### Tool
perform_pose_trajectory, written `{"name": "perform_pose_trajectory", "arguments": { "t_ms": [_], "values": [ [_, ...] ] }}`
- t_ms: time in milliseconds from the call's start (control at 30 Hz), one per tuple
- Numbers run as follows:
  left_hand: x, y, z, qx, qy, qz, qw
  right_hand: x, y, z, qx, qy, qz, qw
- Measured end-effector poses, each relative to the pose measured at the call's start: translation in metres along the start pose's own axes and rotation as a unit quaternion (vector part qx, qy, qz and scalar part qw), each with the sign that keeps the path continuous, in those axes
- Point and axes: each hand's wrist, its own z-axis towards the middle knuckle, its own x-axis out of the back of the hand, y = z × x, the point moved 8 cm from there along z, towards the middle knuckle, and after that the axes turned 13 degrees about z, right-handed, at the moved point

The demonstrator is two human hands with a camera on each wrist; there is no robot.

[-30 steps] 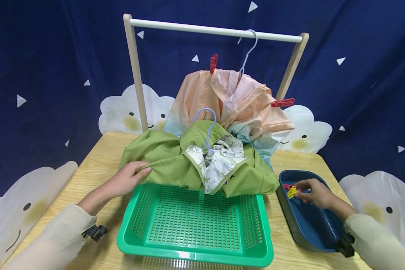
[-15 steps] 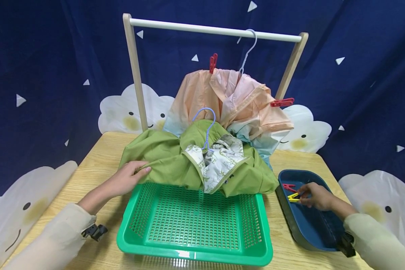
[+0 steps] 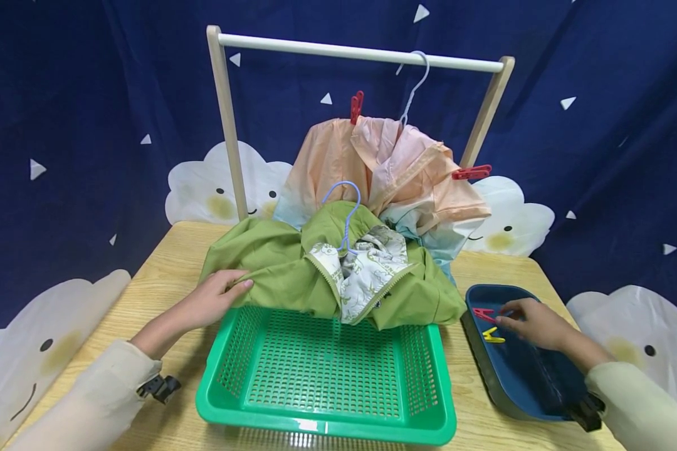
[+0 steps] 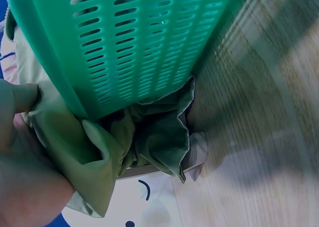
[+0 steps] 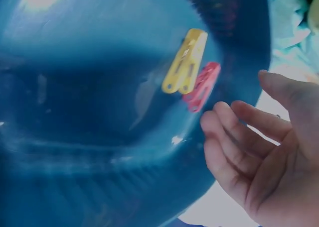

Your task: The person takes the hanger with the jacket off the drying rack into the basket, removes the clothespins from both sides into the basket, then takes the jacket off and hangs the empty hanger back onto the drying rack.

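Observation:
In the head view my left hand [image 3: 213,297] pinches the sleeve side of a green jacket [image 3: 282,275], thumb on top of the cloth. The jacket, on a lavender hanger [image 3: 346,216], lies over the far edge of a green basket [image 3: 327,419]. My right hand [image 3: 536,322] hovers over a dark blue bin [image 3: 533,391], holding nothing, its fingers loosely bent. Near its fingertips, a yellow clothespin [image 3: 493,336] and a red clothespin [image 3: 483,314] lie in the bin. The right wrist view shows the yellow clothespin [image 5: 186,61] beside the red one, both apart from the hand.
Behind the basket stands a rack with a white rod [image 3: 338,48] and wooden posts. A peach raincoat [image 3: 338,156] hangs from it on a pale hanger [image 3: 414,88], with red clothespins [image 3: 471,172] clipped on. A dark blue curtain [image 3: 90,94] backs the wooden table [image 3: 172,250].
My right hand has let go of the yellow clothespin, which now lies in the bin near the red one, and has drawn slightly away. The left hand keeps its place on the jacket.

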Motion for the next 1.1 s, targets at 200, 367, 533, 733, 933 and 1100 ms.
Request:
{"name": "perform_pose_trajectory", "arguments": {
  "t_ms": [200, 367, 533, 733, 933, 1100],
  "values": [
    [0.003, 0.003, 0.001, -0.006, -0.024, -0.013, 0.9996, 0.01, -0.03, -0.009, 0.043, 0.059, -0.051, 0.996],
    [0.005, 0.005, 0.003, -0.005, -0.017, -0.002, 0.9998, 0.014, -0.058, -0.015, 0.064, 0.08, -0.047, 0.994],
    [0.007, 0.011, 0.004, 0.007, 0.001, 0.032, 0.9995, 0.013, -0.088, -0.02, 0.071, 0.1, -0.043, 0.992],
    [0.01, 0.035, 0.013, -0.002, 0.016, 0.076, 0.997, 0.011, -0.134, -0.028, 0.115, 0.147, -0.037, 0.982],
    [0.007, 0.049, 0.02, -0.009, 0.012, 0.074, 0.9971, 0.004, -0.183, -0.036, 0.184, 0.204, -0.022, 0.961],
    [0.003, 0.048, 0.024, 0.003, 0.001, 0.064, 0.9979, -0.009, -0.215, -0.033, 0.203, 0.21, -0.022, 0.956]
  ]
}}
